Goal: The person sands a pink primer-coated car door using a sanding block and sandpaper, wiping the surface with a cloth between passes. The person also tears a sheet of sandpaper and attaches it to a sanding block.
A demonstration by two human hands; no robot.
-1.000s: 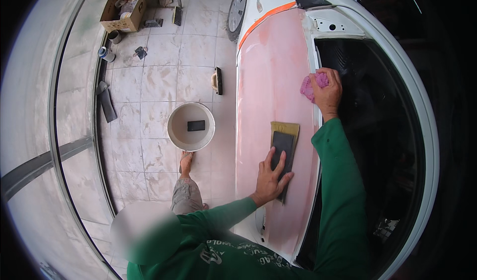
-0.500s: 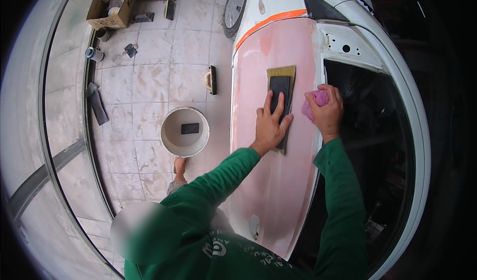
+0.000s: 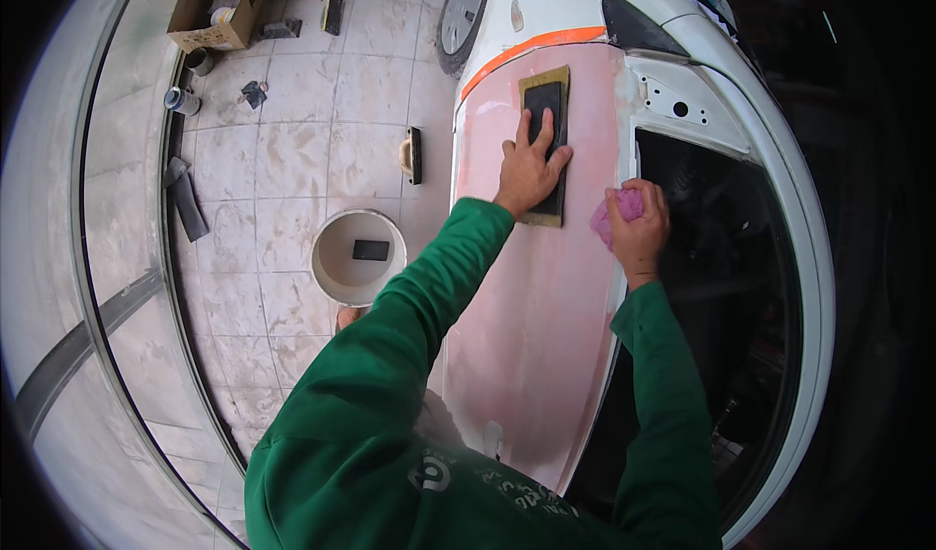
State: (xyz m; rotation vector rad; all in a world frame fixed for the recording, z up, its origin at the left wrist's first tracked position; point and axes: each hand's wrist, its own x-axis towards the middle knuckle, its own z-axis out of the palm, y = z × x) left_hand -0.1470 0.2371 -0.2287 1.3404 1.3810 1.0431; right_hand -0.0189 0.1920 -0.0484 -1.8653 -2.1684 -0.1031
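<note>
Head view shows the left hand (image 3: 529, 173) almost fully open, its fingers spread over a black block (image 3: 553, 189) and the thumb near its right edge; it presses on the block and does not close around it. Under the block is an olive sheet (image 3: 558, 74), and both are on the upper part of the pink car panel (image 3: 526, 326), near the orange strip (image 3: 536, 45). The right hand (image 3: 643, 230) is curled around a crumpled pink cloth (image 3: 606, 220) beside the window opening (image 3: 731, 287). In my judgement, the block could scuff this strip if it goes too far forward. Uneven finger pressure could tilt it and make a groove; a loose grip could drop the cloth.
</note>
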